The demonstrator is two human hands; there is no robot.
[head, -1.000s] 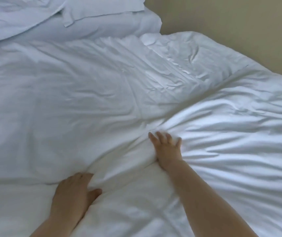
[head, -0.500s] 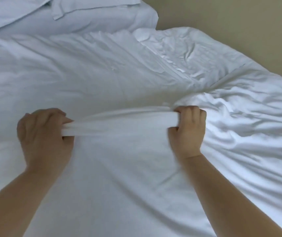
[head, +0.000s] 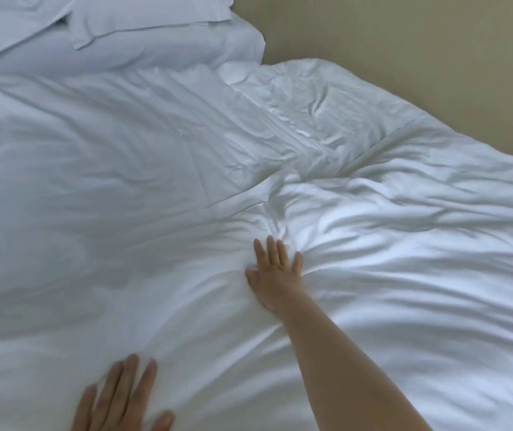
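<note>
We found the right hand [head: 275,272] lying flat on the white duvet [head: 388,290], palm down near the middle of the view. Its fingers [head: 272,248] were straight and slightly spread, gripping nothing. The bare forearm ran back from it toward the near right corner. Creases in the cloth fanned out from under the fingertips and the heel of the hand, mostly toward the right and the far side.

The left hand [head: 118,399] lay at the near edge, left of the right forearm and well apart from the right hand. It too was palm down on the duvet, fingers straight and spread. The near edge of the view cut off its wrist, and its outline was somewhat blurred.

We noted that the duvet covered the near and right parts of the bed, puffed and heavily wrinkled on the right. Its far border ran a little beyond the right hand. Past that border, to the left and far side, lay the smoother bed sheet [head: 93,169]. White pillows [head: 155,48] lay at the far left, and a beige wall [head: 404,42] closed the far right.
</note>
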